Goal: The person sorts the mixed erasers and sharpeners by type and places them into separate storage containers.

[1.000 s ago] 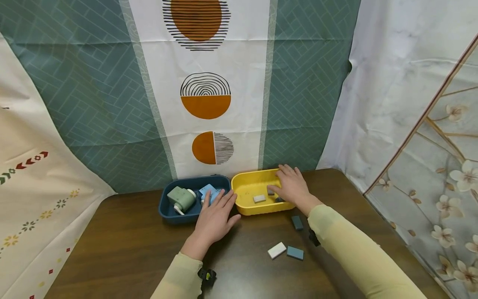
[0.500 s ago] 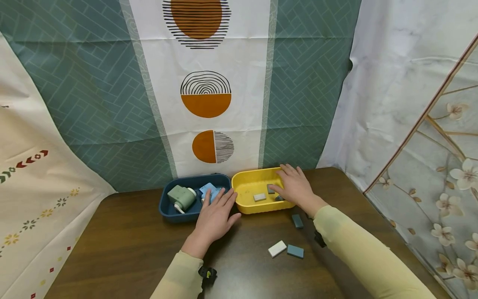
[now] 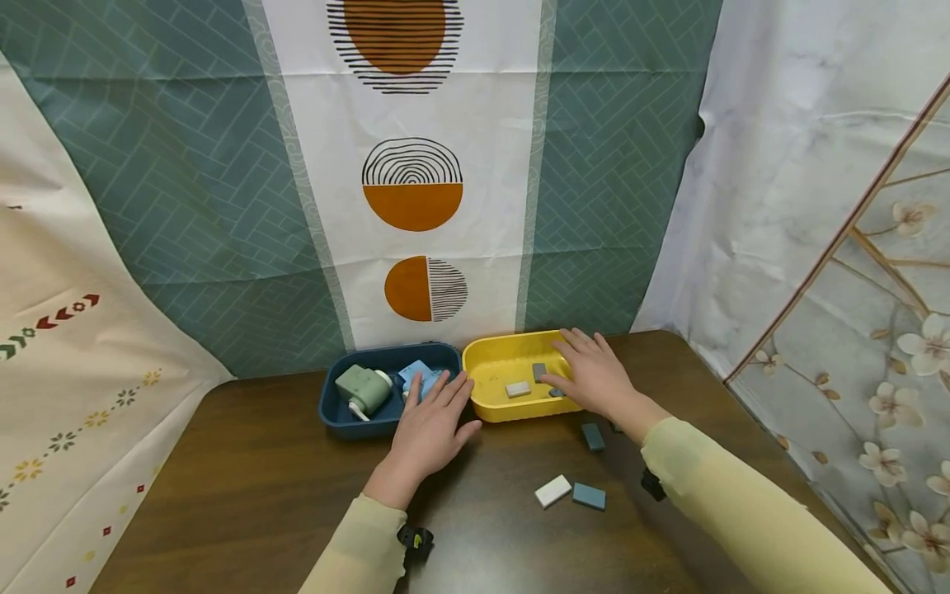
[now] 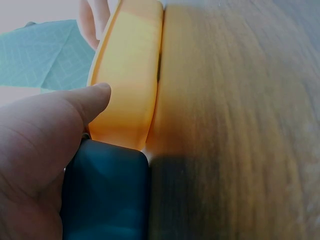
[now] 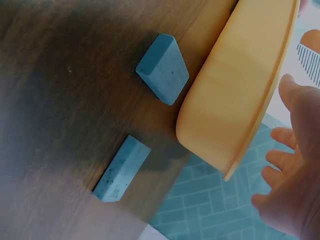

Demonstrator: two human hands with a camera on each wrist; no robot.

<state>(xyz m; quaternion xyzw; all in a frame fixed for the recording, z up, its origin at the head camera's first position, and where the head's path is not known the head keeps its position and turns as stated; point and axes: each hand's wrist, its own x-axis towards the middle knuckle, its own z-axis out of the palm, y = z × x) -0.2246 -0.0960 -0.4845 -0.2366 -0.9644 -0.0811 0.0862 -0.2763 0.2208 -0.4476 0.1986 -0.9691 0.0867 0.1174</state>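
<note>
My left hand lies with straight fingers over the near side of the dark blue tray, fingertips at its meeting with the yellow tray. In the left wrist view the thumb overlaps the yellow tray's wall. My right hand hovers over the yellow tray's right end, fingers apart and nothing seen between them. Inside that tray lie a pale grey block, a dark grey block and a small bluish piece partly hidden by the right hand.
On the brown table in front lie a white block, a blue-grey block and a dark grey block. The blue tray holds a green bottle-like object and a light blue object. Patterned cloths hang behind.
My right hand and forearm have shifted slightly to the right, baring more of the bluish piece beneath. The left hand stays in place against the trays.
</note>
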